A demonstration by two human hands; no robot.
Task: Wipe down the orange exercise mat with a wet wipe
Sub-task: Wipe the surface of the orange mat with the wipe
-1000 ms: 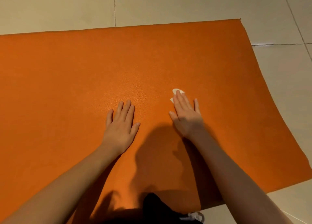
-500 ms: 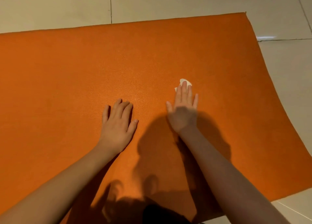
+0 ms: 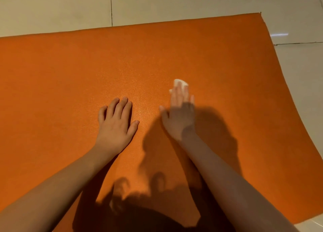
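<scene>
On the tiled floor (image 3: 52, 8) one orange mat (image 3: 227, 65) was spread, cut off at the left and bottom edges and partly darkened by shadow. Two hands were laid on it, apart: the left hand (image 3: 116, 125) flat, the blurred right hand (image 3: 180, 116) pressed straight-fingered on one wet wipe (image 3: 180, 82), mostly hidden beneath its fingertips.

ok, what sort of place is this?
Likely indoors, home or gym, can't tell which: glossy pale floor tiles with grout lines, an orange exercise mat spread on them, a wet wipe under the right hand.
</scene>
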